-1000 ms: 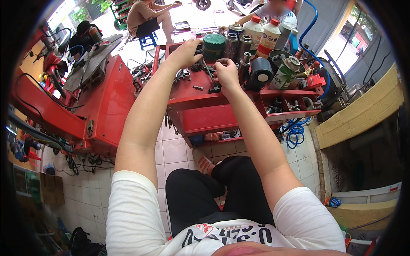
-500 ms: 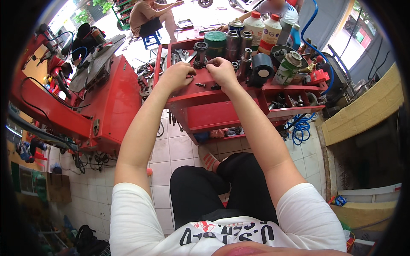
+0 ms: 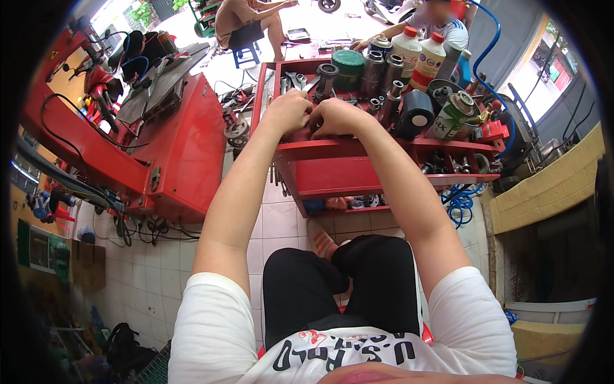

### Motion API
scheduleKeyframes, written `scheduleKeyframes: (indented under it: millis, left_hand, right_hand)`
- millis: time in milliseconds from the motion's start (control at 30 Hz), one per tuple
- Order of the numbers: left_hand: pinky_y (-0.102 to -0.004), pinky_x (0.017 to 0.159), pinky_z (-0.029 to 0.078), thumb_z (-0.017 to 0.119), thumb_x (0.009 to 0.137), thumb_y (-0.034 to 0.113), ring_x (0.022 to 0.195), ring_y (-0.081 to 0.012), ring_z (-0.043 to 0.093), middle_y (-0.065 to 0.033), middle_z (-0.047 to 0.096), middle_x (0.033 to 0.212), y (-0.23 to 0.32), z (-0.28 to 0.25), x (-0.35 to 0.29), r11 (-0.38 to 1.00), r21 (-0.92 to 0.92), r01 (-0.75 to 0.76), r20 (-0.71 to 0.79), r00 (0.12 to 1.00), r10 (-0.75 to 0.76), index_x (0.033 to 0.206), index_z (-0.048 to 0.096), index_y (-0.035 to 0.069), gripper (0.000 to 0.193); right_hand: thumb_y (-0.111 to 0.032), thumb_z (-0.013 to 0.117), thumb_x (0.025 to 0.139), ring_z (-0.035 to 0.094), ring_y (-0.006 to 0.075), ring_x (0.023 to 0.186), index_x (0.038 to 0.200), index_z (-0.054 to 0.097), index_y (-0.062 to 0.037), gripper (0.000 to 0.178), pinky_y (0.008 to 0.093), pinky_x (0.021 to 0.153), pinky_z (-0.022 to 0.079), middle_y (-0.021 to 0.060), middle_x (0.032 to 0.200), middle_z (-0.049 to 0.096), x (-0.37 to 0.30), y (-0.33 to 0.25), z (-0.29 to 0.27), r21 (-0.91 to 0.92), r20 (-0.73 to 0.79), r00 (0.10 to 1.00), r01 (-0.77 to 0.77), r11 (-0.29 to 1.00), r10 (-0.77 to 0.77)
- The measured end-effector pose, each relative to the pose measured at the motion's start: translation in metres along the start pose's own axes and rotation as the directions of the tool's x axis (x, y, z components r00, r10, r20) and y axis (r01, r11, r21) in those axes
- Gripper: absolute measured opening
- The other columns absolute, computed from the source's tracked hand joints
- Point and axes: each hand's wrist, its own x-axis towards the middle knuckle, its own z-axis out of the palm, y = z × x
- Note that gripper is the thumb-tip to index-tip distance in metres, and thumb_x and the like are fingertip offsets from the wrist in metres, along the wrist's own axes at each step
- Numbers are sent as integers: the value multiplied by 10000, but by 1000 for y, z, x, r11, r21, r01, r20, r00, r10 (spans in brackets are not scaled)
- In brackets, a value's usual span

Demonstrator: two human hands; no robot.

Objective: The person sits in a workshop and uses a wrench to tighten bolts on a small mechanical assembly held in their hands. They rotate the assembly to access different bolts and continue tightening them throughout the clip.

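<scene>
We've drawn left hand point(image 3: 289, 115) and right hand point(image 3: 340, 118) together over one spot of the red cart point(image 3: 339, 147), metal cylinder point(image 3: 326, 81) at twelve o'clock; their grip we cannot tell.

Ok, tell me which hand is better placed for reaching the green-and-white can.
Probably the right hand: it is nearer the green-and-white can, while the left hand would have to reach across the right.
</scene>
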Motion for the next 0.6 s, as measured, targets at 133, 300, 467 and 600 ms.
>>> scheduleKeyframes:
  millis: [133,300,467,600]
  left_hand:
    - [-431,986,534,698,834,115,1119,-311,630,-104,673,1082,4,-3,-3,1000,-27,8,20,1000,-8,999,785,81,190]
    - [-442,972,525,702,841,111,1090,-343,647,-143,704,1041,0,-4,-3,996,-79,-34,-10,999,33,995,764,51,176]
    - [-430,939,525,774,838,218,981,-336,706,-138,741,954,22,-34,-16,990,-141,25,143,990,-4,1046,710,46,278]
    - [-413,868,536,816,809,285,871,-310,734,-84,752,814,29,-53,-29,994,78,-75,321,946,46,1015,723,100,292]
  right_hand:
    - [-293,894,722,752,332,890,1029,837,-127,354,428,837,593,170,952,781,9,13,16,-33,-22,996,82,996,-83]
    - [-285,845,749,752,349,861,1021,829,-116,320,428,817,590,167,918,776,10,19,21,90,-137,989,60,994,-48]
    - [-426,820,767,746,299,970,930,815,-177,298,480,887,509,64,917,787,-1,22,14,-88,-302,951,-98,991,67]
    - [-491,830,773,740,298,1054,952,829,-204,338,587,1030,421,64,980,799,1,7,7,-189,-151,973,-204,960,177]
